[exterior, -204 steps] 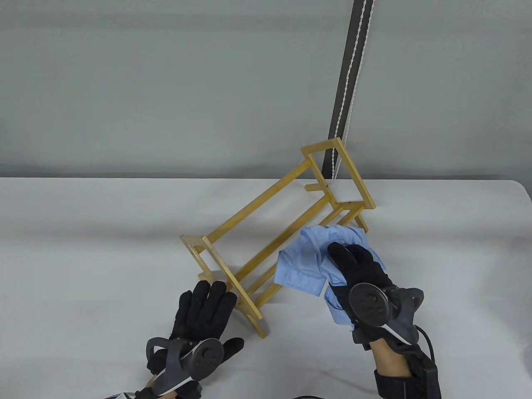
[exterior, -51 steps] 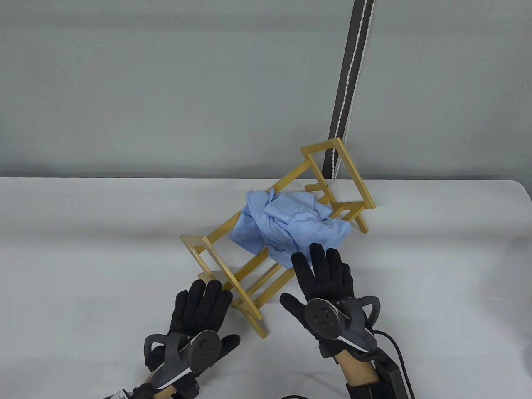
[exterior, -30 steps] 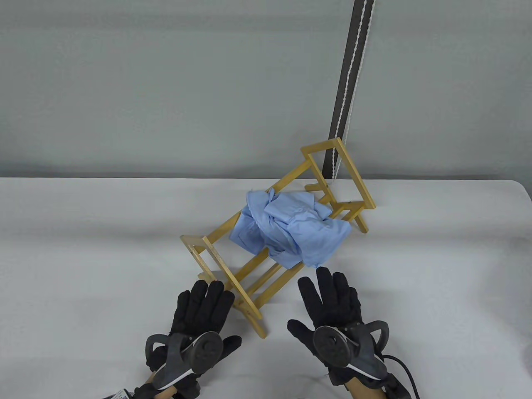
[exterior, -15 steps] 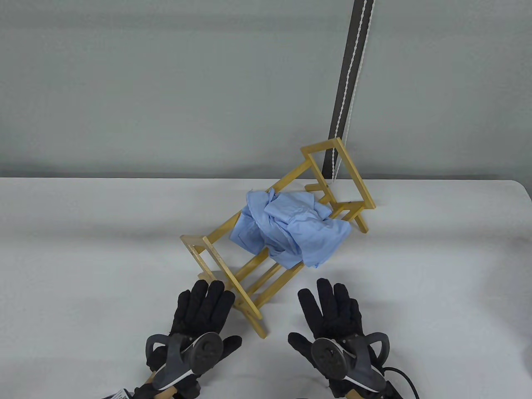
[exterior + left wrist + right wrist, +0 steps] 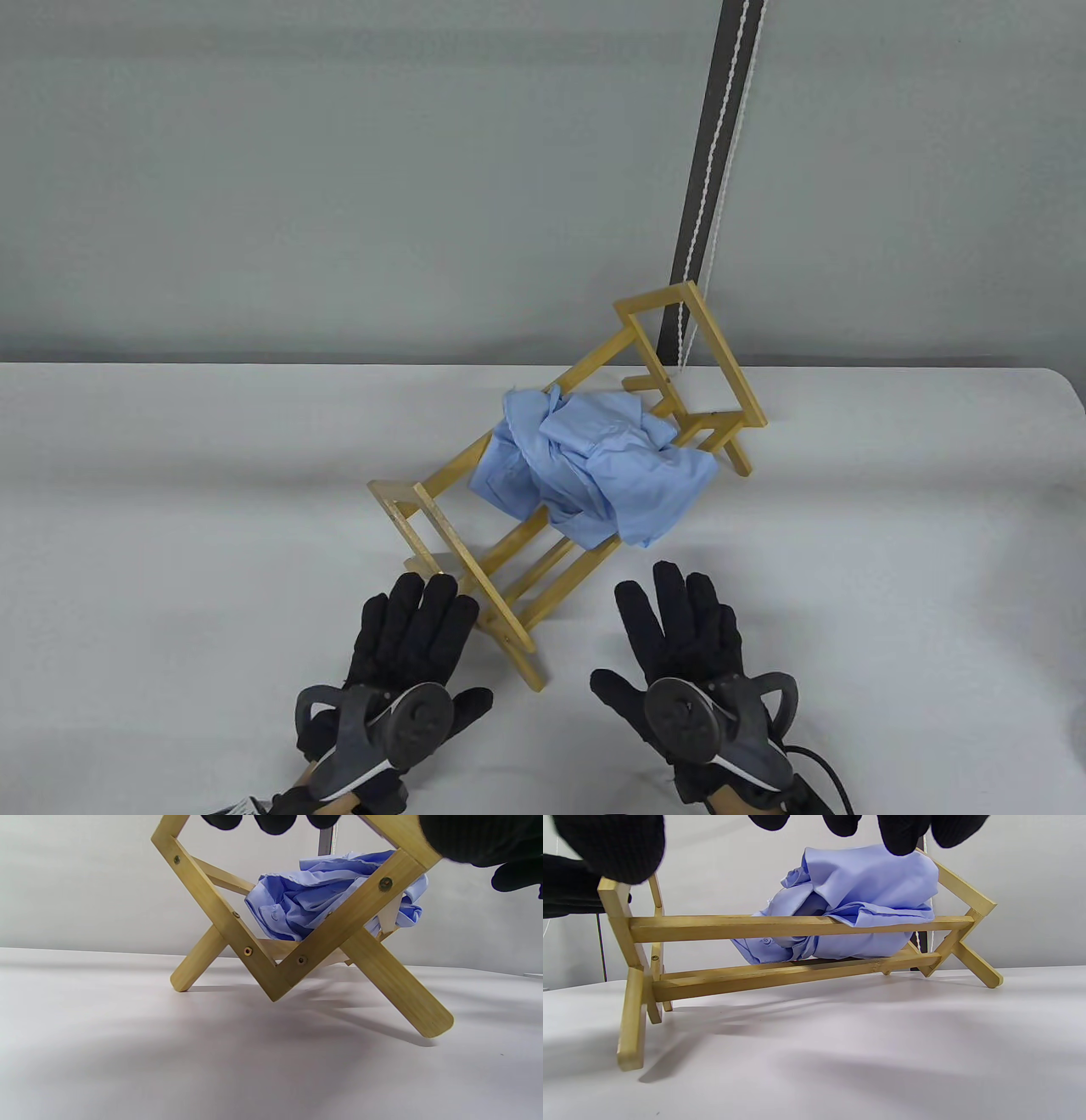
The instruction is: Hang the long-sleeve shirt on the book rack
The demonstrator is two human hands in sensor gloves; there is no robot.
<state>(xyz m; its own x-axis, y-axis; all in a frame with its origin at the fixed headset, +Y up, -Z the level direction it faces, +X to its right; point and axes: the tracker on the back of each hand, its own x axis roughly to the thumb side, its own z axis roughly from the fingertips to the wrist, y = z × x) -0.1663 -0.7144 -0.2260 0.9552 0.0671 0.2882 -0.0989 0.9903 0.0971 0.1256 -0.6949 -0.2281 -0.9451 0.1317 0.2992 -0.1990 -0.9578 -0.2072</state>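
A wooden book rack stands slantwise on the white table. A crumpled light blue long-sleeve shirt lies bunched over its rails near the middle; it also shows in the left wrist view and the right wrist view. My left hand lies stretched out with its fingertips at the rack's near end frame; I cannot tell if it touches. My right hand is spread and empty, a little in front of the rack's front rail, apart from the shirt.
A dark strip with a white bead cord hangs down the grey wall behind the rack's far end. The white table reaches the wall at the back and has a rounded right edge. A black cable runs from my right wrist.
My right hand lifted the shirt from the table onto the rack, let go, and drew back toward the near edge. The left hand has stayed at the rack's near end.
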